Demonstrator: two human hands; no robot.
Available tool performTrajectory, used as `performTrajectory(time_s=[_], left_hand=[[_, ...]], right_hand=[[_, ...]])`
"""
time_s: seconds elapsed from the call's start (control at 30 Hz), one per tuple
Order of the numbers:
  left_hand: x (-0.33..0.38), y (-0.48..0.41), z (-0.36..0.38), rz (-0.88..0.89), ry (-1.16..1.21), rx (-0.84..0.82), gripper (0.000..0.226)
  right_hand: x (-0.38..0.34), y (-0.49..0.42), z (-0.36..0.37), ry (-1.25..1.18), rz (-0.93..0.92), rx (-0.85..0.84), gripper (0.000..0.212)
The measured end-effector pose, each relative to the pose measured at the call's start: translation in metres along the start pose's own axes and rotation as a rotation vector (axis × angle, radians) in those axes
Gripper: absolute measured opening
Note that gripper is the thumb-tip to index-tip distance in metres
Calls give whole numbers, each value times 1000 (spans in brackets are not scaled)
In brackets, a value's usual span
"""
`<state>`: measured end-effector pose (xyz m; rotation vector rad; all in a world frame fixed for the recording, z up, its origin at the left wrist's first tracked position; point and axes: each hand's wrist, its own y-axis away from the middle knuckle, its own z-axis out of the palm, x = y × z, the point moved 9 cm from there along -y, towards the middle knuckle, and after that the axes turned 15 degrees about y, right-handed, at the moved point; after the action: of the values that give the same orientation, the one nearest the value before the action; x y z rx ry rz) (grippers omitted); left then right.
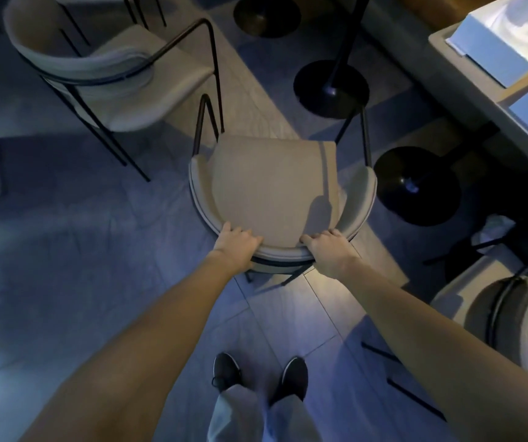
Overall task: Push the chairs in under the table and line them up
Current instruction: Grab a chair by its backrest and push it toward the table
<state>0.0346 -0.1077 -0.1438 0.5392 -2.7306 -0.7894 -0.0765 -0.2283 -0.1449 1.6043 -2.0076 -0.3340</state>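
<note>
I can see three chairs. I hold the middle chair [272, 180], which stands on the floor [81, 234] right in front of me, with its seat out in the open and not under the table [527, 122]. The left chair [112, 68] is far off to the left and turned a bit sideways. The right chair [479, 307] is near me on the right, and only part of it shows. There are three round black stands [331, 87] on the floor, far and to the right. The nearest stand [417, 185] sits just beside the right end of my chair's curved back. The table's pale edge runs along the far right side, and one white box [505, 36] lies on it. On my left there is lots of bare floor to move in. On the far left side, a thin black leg of the left chair comes down close to a leg of my chair. Both my arms reach straight out in front of me. My left hand [238, 242] and right hand [326, 250] grip the near rim of the curved back, a little apart, with my fingers curled over the top. My two shoes [226, 370] stand side by side just behind the chair.
</note>
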Motion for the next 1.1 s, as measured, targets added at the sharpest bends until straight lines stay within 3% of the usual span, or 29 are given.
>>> performTrajectory(time_s=[0.17, 0.6, 1.1], left_hand=[[0, -19, 5, 3, 8, -56, 41], [0, -29, -3, 132, -33, -53, 42], [-55, -110, -97, 130, -43, -28, 42]], right_hand=[[-4, -13, 1, 41, -63, 6, 37], [-5, -26, -1, 133, -119, 3, 42], [60, -118, -68, 112, -104, -4, 38]])
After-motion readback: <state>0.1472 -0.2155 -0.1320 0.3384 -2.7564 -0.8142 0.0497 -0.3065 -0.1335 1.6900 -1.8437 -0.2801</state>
